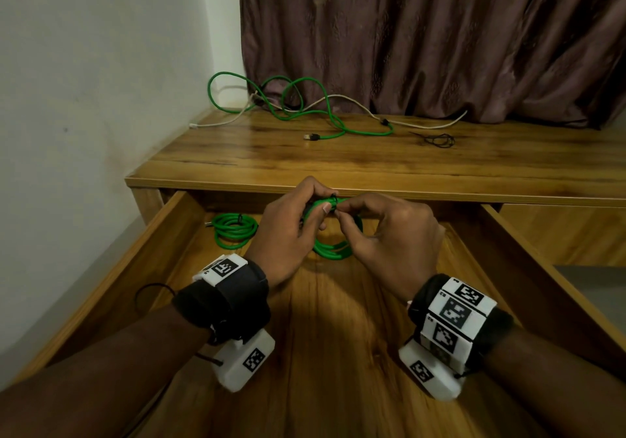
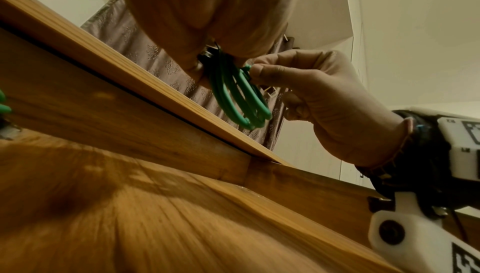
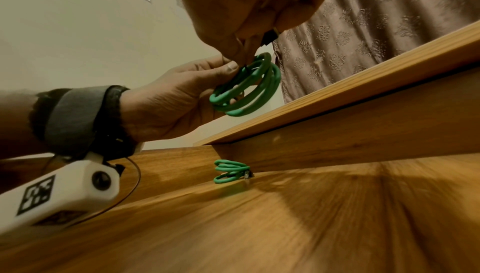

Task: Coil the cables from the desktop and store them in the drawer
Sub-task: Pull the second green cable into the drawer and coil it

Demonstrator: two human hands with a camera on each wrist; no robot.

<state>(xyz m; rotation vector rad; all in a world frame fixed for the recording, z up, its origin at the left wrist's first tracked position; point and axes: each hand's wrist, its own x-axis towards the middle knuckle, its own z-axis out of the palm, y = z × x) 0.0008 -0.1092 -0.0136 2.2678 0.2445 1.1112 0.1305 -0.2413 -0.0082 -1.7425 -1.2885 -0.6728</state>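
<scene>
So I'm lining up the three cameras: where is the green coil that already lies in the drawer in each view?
Head: stored coil, drawer's far left, left of the hands.
Left wrist: only a green sliver at the left edge.
Right wrist: low centre, against the drawer's back.
Shared landmark: the held coil.
</scene>
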